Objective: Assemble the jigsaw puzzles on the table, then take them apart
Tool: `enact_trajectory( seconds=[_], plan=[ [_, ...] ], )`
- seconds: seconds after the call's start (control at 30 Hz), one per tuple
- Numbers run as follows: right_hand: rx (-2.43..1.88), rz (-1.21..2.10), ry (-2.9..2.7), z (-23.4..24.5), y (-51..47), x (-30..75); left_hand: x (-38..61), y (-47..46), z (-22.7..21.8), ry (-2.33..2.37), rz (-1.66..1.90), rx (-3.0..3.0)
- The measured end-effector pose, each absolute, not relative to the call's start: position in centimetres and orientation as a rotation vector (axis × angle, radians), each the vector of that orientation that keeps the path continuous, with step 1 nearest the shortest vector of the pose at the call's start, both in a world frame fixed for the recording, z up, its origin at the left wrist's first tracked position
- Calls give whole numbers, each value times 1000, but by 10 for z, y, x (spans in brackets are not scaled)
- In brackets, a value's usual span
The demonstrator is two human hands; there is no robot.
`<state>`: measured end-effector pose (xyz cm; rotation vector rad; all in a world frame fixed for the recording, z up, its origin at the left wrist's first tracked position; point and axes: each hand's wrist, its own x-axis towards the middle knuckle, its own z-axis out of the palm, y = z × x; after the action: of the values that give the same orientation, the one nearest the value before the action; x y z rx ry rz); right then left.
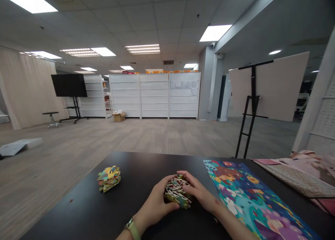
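Observation:
Both my hands cup a heap of colourful jigsaw pieces (176, 193) on the black table (86, 212). My left hand (156, 203) curls round the heap's left side, a green watch strap on its wrist. My right hand (199, 192) wraps the right side and top, fingers bent over the pieces. A second, smaller stack of puzzle pieces (109, 178) lies on the table to the left, apart from both hands. A bright cartoon puzzle board (251, 201) lies flat to the right of my right hand.
Patterned pink and beige fabric (300, 177) lies at the table's right end. A black easel with a beige board (252, 104) stands behind the table. Farther off are white shelving units (154, 95), a screen on a stand (69, 85), a stool (51, 118) and a cardboard box (119, 116).

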<state>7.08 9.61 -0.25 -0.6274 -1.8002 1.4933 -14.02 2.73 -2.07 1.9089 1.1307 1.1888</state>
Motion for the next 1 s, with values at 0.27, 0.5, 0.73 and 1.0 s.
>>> enact_trajectory(
  seconds=[0.27, 0.5, 0.73, 1.0],
  plan=[
    [-561, 1741, -1652, -1, 88, 60, -161, 34, -31, 1100, 1176, 1810],
    [-615, 1664, -1642, -3, 84, 49, -160, 30, -29, 1061, 1135, 1923],
    [-740, 1396, -1743, -6, 92, 58, -161, 24, -27, 1165, 1113, 1983],
    [-825, 973, -2037, 3, 89, 63, -160, 27, -28, 1107, 1194, 1983]
  ],
)
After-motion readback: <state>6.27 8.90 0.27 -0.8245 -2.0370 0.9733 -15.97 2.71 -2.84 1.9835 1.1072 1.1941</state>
